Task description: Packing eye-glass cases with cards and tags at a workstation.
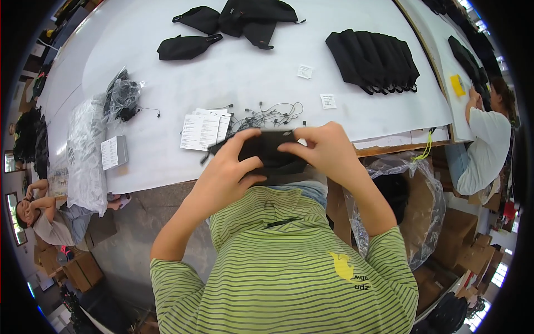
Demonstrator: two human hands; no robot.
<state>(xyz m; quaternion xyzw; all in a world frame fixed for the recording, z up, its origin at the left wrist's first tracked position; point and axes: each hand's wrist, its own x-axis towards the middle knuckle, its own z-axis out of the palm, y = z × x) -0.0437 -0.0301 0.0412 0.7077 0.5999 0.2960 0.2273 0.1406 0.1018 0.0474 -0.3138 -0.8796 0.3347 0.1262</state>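
Black pouch is held before the striped shirt, by the near edge of the white tabletop, the fingers of the left hand and right hand grasping one end each. One clear plastic liner at right holds something dark (too hidden to count); one crumpled clear bag encloses dark items. Two small white labels lie apart, near one row of overlapping black pouches
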